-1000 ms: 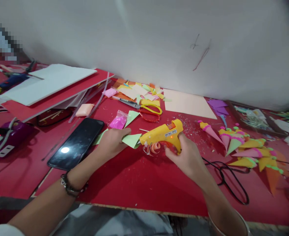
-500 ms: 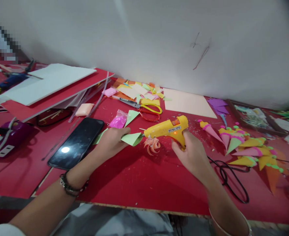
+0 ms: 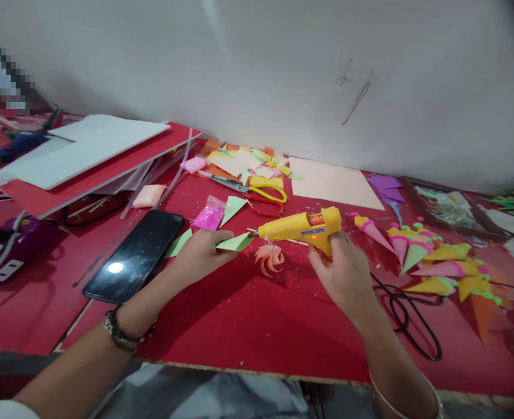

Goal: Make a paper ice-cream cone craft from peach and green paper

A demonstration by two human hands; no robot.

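My left hand [image 3: 202, 256] holds a light green paper piece [image 3: 236, 242], bent over on itself, above the red table [image 3: 257, 326]. My right hand [image 3: 346, 270] is wrapped round the handle of a yellow glue gun [image 3: 298, 227], which has a small orange light lit. The gun's metal tip is at the right end of the green paper. Below the barrel sits a curled orange paper piece [image 3: 269, 260]. Another green paper [image 3: 178, 243] lies partly behind my left hand, next to a black phone [image 3: 134, 256].
Behind are red- and yellow-handled scissors [image 3: 268, 192], a pink packet [image 3: 210, 213], paper scraps [image 3: 243, 160] and a pale sheet [image 3: 333, 183]. Coloured paper cones [image 3: 453, 270] and a black cord [image 3: 403, 314] lie at right. White boards [image 3: 91, 145] are stacked at left.
The glue gun and my right hand have shifted slightly right. The green paper in my left hand now looks flatter and more closed, its edge turned differently.
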